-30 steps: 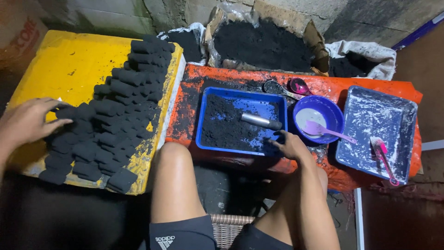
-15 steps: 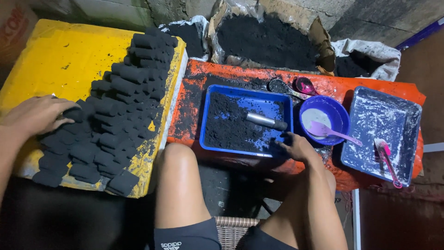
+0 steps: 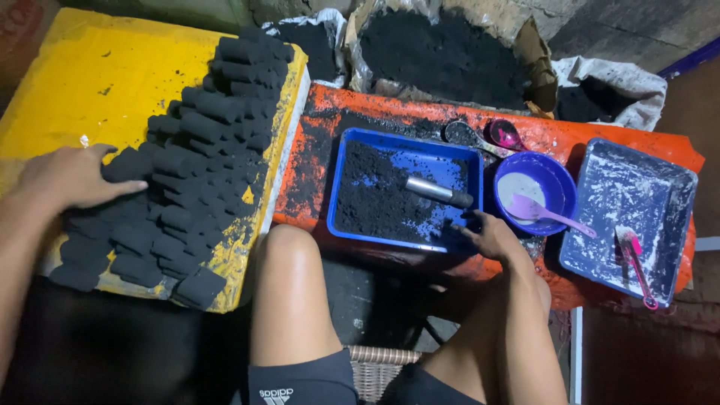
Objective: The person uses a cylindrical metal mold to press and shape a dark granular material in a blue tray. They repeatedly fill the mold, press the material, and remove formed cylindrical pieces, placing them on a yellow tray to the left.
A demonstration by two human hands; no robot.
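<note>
Two bare knees rise from the bottom edge of the view, above a strip of wicker seat (image 3: 379,364). Just beyond them the hands work apart from each other. The left hand (image 3: 67,176) lies palm down, fingers together and flat, on the near left part of the yellow board (image 3: 90,82), its fingertips touching the black briquettes (image 3: 202,150); it clamps nothing. These dark cylinders lie in packed rows along the board's right edge, from the near right corner, where one overhangs, to the far right corner. The right hand (image 3: 495,238) rests at the near right corner of the blue tray (image 3: 405,146), fingers spread and blackened, touching the rim and the dark powder (image 3: 375,199) inside; whether it pinches any powder I cannot tell. A short metal tube (image 3: 439,191) lies tilted on the powder near the tray's right wall. The tray sits on an orange table (image 3: 311,180) smeared with black. Just right of the tray stands a purple bowl (image 3: 559,184) with white paste and a pink spoon (image 3: 551,214) leaning over its rim. Further right, at the table's right edge, is a square tray (image 3: 637,187) streaked white, holding a pink scraper (image 3: 636,262). At the table's far edge lie two small spoons (image 3: 487,136). Beyond the table, sacks (image 3: 450,52) of black powder stand open.
</note>
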